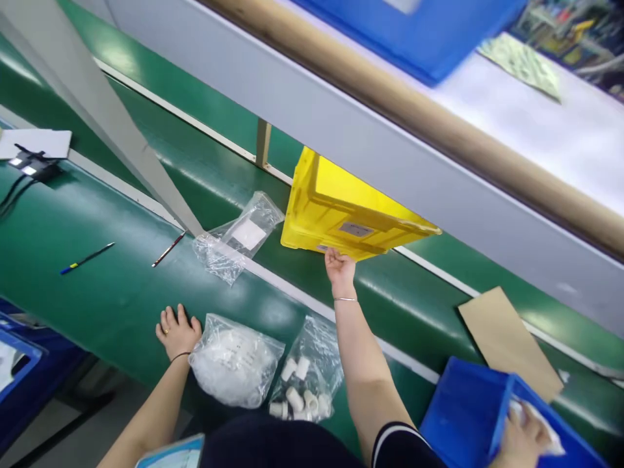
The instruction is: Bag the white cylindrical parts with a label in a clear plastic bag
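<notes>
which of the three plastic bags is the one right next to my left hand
The bag of white stuffing-like material, touching your left hand. The bag of white caps lies right of it; the near-empty bag lies farther up.

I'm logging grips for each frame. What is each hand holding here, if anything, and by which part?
The right hand grips the yellow crate at its near lower edge. The left hand holds nothing; it rests flat on the green table.

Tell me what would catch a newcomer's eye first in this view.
The bright yellow plastic crate stands out, tipped on the green conveyor belt under the grey shelf, with the right hand gripping its lower edge. The left hand lies flat on the belt beside a clear plastic bag of white parts. At lower right, another person's hand reaches into a blue plastic bin.
</notes>
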`<state>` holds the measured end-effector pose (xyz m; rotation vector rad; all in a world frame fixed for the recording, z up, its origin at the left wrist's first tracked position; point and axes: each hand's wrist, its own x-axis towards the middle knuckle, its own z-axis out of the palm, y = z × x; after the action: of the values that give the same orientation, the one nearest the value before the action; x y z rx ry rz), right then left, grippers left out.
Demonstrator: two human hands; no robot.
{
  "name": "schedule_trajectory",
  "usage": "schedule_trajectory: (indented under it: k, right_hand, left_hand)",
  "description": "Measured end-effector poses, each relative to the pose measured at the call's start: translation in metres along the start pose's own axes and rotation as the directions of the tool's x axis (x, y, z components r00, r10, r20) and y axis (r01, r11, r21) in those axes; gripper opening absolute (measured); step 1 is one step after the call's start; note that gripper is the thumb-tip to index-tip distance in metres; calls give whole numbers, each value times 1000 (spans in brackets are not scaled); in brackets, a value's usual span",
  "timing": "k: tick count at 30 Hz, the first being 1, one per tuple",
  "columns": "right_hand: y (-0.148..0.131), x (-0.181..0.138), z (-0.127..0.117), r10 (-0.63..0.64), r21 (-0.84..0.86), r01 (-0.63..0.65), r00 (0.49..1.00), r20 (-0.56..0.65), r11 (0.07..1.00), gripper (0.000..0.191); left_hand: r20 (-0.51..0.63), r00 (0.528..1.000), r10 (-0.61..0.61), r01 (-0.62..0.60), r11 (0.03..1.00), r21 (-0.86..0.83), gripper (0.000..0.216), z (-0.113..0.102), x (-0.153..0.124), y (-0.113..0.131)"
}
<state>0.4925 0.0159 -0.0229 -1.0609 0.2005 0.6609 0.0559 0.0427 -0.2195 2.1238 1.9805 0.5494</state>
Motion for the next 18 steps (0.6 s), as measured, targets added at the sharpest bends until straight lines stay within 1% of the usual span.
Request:
schedule_trajectory:
  k: [2, 3, 5, 7, 8, 9, 10, 11, 12, 13, 16, 17, 18]
  right_hand:
    - [1, -35, -26, 36, 37, -35, 999, -22, 999, 24]
    - [1, -53, -39, 58, 50, -56, 998, -37, 997, 22]
    - [4, -87, -62, 102, 65, -99, 994, -49, 993, 21]
    - [7, -114, -80, 115, 93, -115, 993, 3, 989, 23]
    - [9, -124, -87, 99, 117, -103, 994, 42, 988, 27]
    - [10, -131, -92, 73, 146, -84, 994, 79, 986, 30]
    - [11, -136, -97, 49, 176, -66, 994, 102, 982, 32]
    - [11, -138, -101, 38, 202, -59, 993, 109, 978, 33]
    - [12, -139, -104, 42, 225, -64, 994, 99, 972, 33]
    - [13, -140, -107, 55, 248, -73, 995, 80, 966, 33]
    - [13, -142, -113, 62, 308, -75, 997, 52, 948, 34]
    - [12, -144, -116, 52, 313, -69, 997, 62, 947, 34]
    - [10, -146, -118, 45, 308, -67, 996, 79, 949, 34]
  left_hand:
    - [22, 1000, -1, 2, 999, -42, 59, -2, -1, 2]
    - [49, 998, -28, 32, 995, -96, 59, -3, 0, 4]
    - [124, 980, -154, 179, 957, -228, 57, -11, 7, 10]
    - [184, 939, -290, 336, 888, -313, 57, -23, 20, 21]
    - [186, 928, -322, 367, 870, -330, 58, -31, 28, 28]
    - [171, 936, -307, 348, 876, -334, 61, -41, 36, 36]
    - [143, 961, -238, 274, 898, -345, 64, -51, 45, 46]
    - [112, 984, -140, 172, 911, -375, 68, -63, 53, 56]
    - [75, 996, -39, 67, 908, -414, 72, -76, 60, 66]
    - [40, 998, 44, -22, 892, -452, 74, -90, 67, 76]
    - [-60, 981, 184, -188, 826, -531, 75, -139, 76, 110]
    - [-106, 962, 252, -270, 809, -521, 74, -157, 75, 123]
    - [-160, 919, 359, -390, 781, -488, 73, -174, 72, 139]
